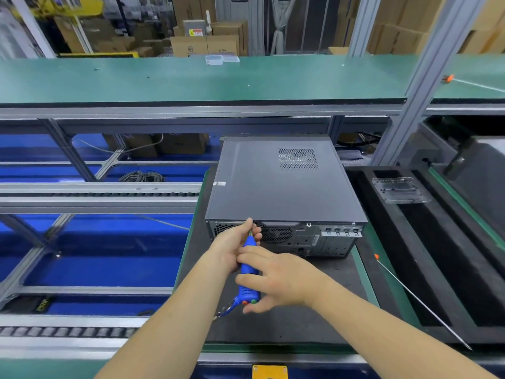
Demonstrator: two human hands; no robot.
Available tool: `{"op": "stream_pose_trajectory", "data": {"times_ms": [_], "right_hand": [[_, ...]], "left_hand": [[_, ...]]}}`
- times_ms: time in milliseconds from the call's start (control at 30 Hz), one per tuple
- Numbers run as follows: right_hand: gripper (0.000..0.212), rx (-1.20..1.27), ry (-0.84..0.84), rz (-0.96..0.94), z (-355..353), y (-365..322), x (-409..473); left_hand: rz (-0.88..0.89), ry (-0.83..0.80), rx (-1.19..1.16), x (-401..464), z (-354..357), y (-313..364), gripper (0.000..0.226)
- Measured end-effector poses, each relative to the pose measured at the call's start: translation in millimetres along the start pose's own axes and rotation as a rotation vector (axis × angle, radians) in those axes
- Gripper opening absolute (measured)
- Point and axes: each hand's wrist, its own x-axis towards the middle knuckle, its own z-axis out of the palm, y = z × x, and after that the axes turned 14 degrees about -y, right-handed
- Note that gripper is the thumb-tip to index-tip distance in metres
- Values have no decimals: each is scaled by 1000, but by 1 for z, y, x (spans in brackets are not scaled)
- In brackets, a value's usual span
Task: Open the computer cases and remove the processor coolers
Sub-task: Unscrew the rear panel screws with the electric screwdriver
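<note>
The computer case (284, 187) lies flat, lid on, just beyond both hands. The left hand (232, 246) pinches the blue screwdriver (248, 272) near its tip at the case's rear panel; the right hand (278, 280) rests loosely on its handle with fingers extended. A long thin rod (420, 302) lies to the right of the right hand.

The tip of the blue electric screwdriver (248, 272) is hidden behind the fingers of the left hand (237, 243), so whether it meets a screw on the computer case (278, 187) cannot be told. The right hand (276, 279) covers part of the tool's body. The case's closed lid hides its inside. Both forearms are cut off by the lower edge. The small white label (219, 183) on the lid is too small to read.
</note>
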Motion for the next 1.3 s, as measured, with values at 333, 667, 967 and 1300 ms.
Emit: {"op": "stream_pose_trajectory", "data": {"times_ms": [333,667,967,1300], "right_hand": [[45,-39,-165,10,13,-17,-33],[46,211,-262,93,1,-13,-73],[46,-52,-222,143,-11,38,-133],[43,-27,-145,95,-8,77,-181]], "left_hand": [[-81,72,-91,-5,2,-40,22],[-227,10,137,3,41,-88,30],[-296,-295,233,4,102,-96,36],[-270,-219,15,21,166,-126,25]]}}
